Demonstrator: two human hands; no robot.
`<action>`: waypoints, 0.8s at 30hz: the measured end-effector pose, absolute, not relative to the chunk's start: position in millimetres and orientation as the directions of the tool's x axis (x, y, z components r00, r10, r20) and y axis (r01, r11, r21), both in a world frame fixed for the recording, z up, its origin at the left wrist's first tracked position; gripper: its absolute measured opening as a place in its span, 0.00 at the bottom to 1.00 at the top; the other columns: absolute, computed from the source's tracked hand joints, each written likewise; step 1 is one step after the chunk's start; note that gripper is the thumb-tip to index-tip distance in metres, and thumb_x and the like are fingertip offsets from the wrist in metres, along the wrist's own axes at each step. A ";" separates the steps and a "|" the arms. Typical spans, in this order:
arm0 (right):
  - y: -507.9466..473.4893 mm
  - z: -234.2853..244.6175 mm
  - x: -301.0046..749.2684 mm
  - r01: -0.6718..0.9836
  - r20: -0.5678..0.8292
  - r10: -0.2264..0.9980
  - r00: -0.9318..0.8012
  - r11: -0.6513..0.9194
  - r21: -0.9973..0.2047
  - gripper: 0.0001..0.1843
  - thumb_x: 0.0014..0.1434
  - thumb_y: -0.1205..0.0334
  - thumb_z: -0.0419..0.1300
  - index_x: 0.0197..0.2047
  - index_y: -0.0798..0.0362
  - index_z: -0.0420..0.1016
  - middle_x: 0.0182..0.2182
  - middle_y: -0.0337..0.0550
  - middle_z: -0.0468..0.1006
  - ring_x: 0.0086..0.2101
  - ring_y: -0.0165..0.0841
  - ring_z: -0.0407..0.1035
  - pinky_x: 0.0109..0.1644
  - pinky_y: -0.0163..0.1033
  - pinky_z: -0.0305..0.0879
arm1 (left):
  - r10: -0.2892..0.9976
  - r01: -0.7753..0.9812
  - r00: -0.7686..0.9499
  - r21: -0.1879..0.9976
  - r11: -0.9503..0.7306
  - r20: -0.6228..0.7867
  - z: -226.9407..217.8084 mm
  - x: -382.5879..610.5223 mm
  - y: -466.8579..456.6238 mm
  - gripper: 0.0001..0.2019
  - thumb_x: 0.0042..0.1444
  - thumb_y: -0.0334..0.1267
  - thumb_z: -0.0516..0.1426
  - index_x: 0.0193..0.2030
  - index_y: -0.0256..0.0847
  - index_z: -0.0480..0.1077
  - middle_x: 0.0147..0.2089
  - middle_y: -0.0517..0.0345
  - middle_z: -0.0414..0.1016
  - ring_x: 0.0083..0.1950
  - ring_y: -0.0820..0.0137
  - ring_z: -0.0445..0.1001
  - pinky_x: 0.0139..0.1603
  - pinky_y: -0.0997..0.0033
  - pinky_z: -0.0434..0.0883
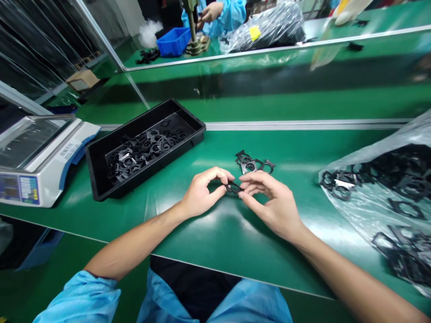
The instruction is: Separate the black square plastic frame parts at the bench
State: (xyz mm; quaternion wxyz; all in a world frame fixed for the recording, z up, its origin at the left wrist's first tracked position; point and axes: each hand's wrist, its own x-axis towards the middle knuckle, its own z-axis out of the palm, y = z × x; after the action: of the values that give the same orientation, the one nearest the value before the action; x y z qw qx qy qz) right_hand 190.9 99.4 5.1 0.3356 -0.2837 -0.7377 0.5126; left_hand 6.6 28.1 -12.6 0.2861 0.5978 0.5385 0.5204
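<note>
A small black ring-shaped plastic part [233,187] is held between my two hands, above the green table. My left hand [204,192] pinches its left end between thumb and fingers. On its right end, my right hand [269,197] has a thumb-and-finger pinch. Just beyond my fingertips lies a small pile of similar black parts [251,166] on the table top. Fine detail of the held part is too small to make out.
A black tray [171,154] holding many such parts sits at left, beside a white scale [43,157]. At right lies a clear plastic bag [357,220] of black parts. Across a divider, a co-worker's hand [212,12] is near a blue bin [173,42].
</note>
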 end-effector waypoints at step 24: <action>155.2 -26.2 202.5 0.443 0.379 0.567 -0.731 0.818 -0.368 0.11 0.65 0.64 0.56 0.40 0.53 0.81 0.43 0.56 0.80 0.49 0.52 0.71 0.54 0.59 0.71 | 0.948 0.948 0.158 0.312 -0.067 -0.276 45.0 -78.5 23.6 0.02 0.55 0.33 0.60 0.36 0.43 0.71 0.36 0.60 0.76 0.37 0.69 0.74 0.33 0.72 0.62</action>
State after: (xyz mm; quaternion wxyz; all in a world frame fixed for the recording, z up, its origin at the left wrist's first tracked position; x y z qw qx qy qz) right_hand 202.5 155.2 -26.2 0.2434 -0.2739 -0.9217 0.1273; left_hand -78.5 23.6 45.0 0.2130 0.7306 0.6488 0.0005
